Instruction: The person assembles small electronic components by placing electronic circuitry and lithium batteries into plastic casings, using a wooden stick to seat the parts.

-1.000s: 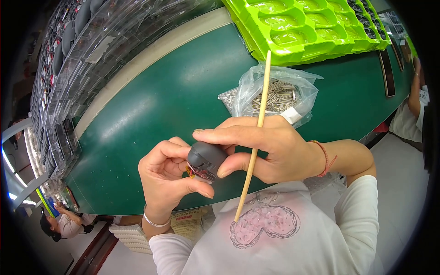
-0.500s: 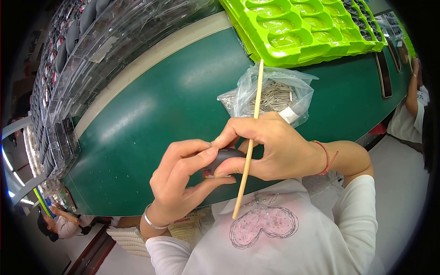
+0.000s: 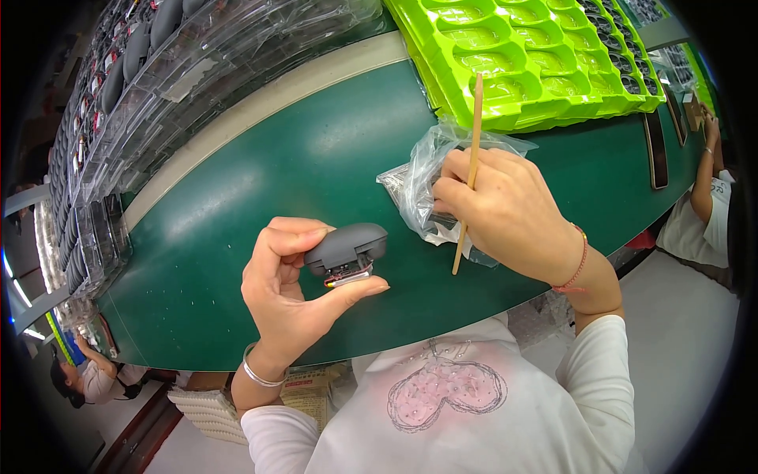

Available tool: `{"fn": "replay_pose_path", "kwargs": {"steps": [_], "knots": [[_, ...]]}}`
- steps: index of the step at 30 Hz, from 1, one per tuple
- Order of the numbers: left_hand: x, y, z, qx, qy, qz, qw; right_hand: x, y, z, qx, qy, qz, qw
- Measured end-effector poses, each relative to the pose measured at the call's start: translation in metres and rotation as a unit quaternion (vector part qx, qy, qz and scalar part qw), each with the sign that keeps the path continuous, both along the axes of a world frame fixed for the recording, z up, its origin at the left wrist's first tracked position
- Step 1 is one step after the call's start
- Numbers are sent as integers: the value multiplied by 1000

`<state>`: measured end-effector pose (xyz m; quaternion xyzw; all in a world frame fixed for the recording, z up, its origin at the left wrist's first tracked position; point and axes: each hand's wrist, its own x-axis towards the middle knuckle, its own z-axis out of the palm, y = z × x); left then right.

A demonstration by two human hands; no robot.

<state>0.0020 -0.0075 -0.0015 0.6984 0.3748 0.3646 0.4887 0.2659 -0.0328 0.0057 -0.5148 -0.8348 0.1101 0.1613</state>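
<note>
Between the thumb and fingers of my left hand [image 3: 284,288] is a dark grey rounded case [image 3: 347,243], like an earbud charging case. Its open underside shows a small silver battery-like part and thin red wiring. My right hand [image 3: 513,209] keeps a thin wooden stick [image 3: 477,118] held across its fingers. Those right fingertips are bent down at the mouth of a clear plastic bag [image 3: 418,193], and what they touch inside is hidden. Small metal pins [image 3: 395,183] show through the bag's left side.
A bright green tray [image 3: 545,120] with moulded pockets lies at the far right, dark parts in its far pockets. Clear plastic trays [image 3: 213,71] of grey parts are stacked at left. Two dark flat objects, one a slab [image 3: 656,150], lie near the table's right edge. Other people sit beyond both ends.
My right hand has left the case and moved up and right to the bag, carrying the stick. My left hand alone now holds the case, its underside in sight.
</note>
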Motion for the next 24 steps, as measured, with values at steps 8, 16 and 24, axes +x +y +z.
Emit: {"fn": "replay_pose_path", "kwargs": {"steps": [8, 16, 24], "knots": [[-4, 2, -1, -40, -20, 7, 999, 6, 3, 9, -10, 150, -7, 989], [1, -8, 2, 5, -72, -28, 997, -27, -7, 21, 6, 426, 4, 905], [-1, -11, 1, 35, -64, -35, 997, -39, -9, 6, 61, 429, 65, 899]]}}
